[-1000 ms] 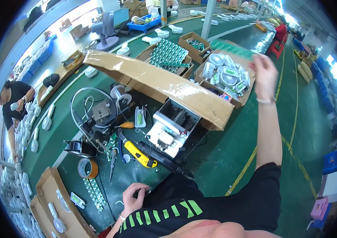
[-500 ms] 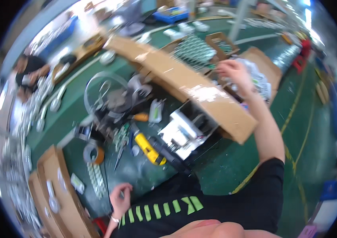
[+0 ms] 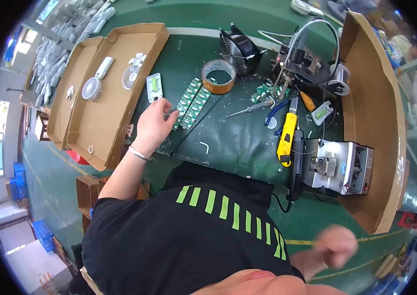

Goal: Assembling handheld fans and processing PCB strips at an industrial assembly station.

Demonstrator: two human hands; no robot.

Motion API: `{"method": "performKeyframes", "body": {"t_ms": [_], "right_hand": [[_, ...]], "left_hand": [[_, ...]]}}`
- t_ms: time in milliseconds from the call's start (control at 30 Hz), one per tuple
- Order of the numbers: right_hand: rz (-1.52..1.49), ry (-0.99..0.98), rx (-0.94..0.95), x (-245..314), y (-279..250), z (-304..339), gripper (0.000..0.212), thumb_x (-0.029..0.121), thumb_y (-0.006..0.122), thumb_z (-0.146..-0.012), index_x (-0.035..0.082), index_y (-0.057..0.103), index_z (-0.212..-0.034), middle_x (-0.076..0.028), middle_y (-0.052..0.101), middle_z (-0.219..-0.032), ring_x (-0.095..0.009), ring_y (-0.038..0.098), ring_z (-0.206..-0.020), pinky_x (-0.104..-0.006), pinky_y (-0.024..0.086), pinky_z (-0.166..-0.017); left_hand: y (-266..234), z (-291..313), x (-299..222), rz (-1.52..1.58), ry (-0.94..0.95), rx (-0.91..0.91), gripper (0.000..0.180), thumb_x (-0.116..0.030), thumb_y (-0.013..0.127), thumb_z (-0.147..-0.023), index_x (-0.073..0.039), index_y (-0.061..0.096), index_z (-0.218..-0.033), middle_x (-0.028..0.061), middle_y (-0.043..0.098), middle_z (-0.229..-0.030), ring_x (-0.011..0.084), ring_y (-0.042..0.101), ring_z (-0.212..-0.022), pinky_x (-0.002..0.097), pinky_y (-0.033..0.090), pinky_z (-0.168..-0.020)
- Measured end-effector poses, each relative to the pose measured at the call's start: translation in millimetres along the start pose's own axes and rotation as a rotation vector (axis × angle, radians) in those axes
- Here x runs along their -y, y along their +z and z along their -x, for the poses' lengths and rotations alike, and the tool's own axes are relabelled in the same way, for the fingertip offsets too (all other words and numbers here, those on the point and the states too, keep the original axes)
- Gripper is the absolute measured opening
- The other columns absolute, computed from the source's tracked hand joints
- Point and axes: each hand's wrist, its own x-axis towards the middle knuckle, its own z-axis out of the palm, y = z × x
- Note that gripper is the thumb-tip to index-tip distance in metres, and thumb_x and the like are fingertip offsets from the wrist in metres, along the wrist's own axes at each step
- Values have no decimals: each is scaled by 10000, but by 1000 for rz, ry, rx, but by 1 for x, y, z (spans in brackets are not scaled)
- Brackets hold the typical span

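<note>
At the left of the bench, my left hand (image 3: 155,125) has loosely bent fingers, with thumb and forefinger apart and nothing visible between them. Its fingertips are at the near end of a white plastic housing (image 3: 154,87) with a green piece inside; whether they touch it is unclear. Just right of the thumb lie two strips of small green circuit boards (image 3: 188,105). Down at the lower right, away from the bench top, my right hand (image 3: 336,246) is smeared by motion, so its fingers cannot be made out.
A cardboard tray (image 3: 83,135) at left holds small white fans. Brown tape (image 3: 219,87) and a black fan (image 3: 240,51) stand behind the strips. Rightward are a yellow utility knife (image 3: 288,140), a wire-spool machine (image 3: 311,64), a white box-shaped device (image 3: 338,169) and a tall cardboard wall (image 3: 373,123).
The view has swung left. My left hand has gone from beside my body to the white housing. My right hand has come back from the boxes beyond the cardboard wall to my right side.
</note>
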Motion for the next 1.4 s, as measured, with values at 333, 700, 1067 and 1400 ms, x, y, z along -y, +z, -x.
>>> {"method": "performKeyframes", "body": {"t_ms": [333,700,1067,1400], "right_hand": [[471,632,-439,-157,95,-68,150,12,669,-867,-25,637,-1008,-59,623,-806,-98,576,-650,-220,468,-610],[513,797,-382,-173,125,-74,466,79,639,-911,17,475,-1343,-34,616,-667,-56,555,-581,-206,422,-553],[615,973,-381,-165,130,-72,249,110,629,-926,5,564,-1142,-48,611,-644,-73,547,-513,-222,444,-462],[342,766,-496,-162,123,-58,116,87,561,-966,-13,587,-1020,-98,677,-867,-101,596,-597,-216,478,-559]], "left_hand": [[14,-13,21,173,-6,90,378,-283,809,-752,-28,569,-896,45,531,-610,196,536,-560,337,437,-542],[14,-5,25,-9,117,-223,449,-207,771,-766,-37,549,-1118,126,565,-953,299,582,-879,398,478,-729],[29,-3,-2,246,182,68,374,-189,741,-772,-45,531,-1046,118,590,-796,317,615,-717,408,489,-641],[-24,4,22,667,37,371,284,-273,697,-825,-9,609,-883,107,621,-682,229,632,-681,346,480,-630]]}}
